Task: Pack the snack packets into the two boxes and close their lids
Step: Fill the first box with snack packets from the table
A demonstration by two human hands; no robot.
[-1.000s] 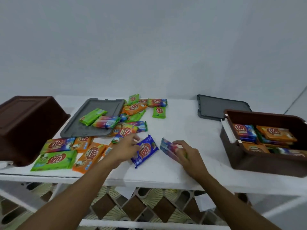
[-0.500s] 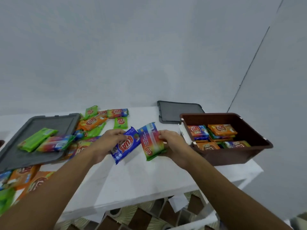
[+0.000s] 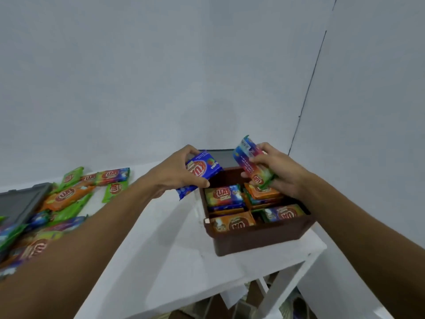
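In the head view, the left hand [image 3: 177, 174] pinches a blue packet [image 3: 203, 171] between thumb and fingers over the far-left corner of the brown box [image 3: 259, 241]. The right hand [image 3: 284, 172] grips a rainbow-coloured packet [image 3: 249, 165], tilted nearly on end, above the box's far-right part. The hands are apart, each clamped on its own packet.

The box stands open at the right end of the white table [image 3: 174, 252] and holds packed packets [image 3: 224, 196] laid flat in about four tidy stacks. To do this step well, the person should probably turn each packet flat and line it up with a stack before letting go. That way nothing wedges against a wall or rises above the rim to block the lid.

The wrappers are glossy film, pillow-shaped rectangles with crimped ends, and likely slide on each other. The box looks like rigid matte plastic with straight walls. Its grey lid [image 3: 222, 157] lies flat behind it. A second grey lid [image 3: 18, 203] and many loose packets [image 3: 69, 195] lie at the left. The other box is out of view.
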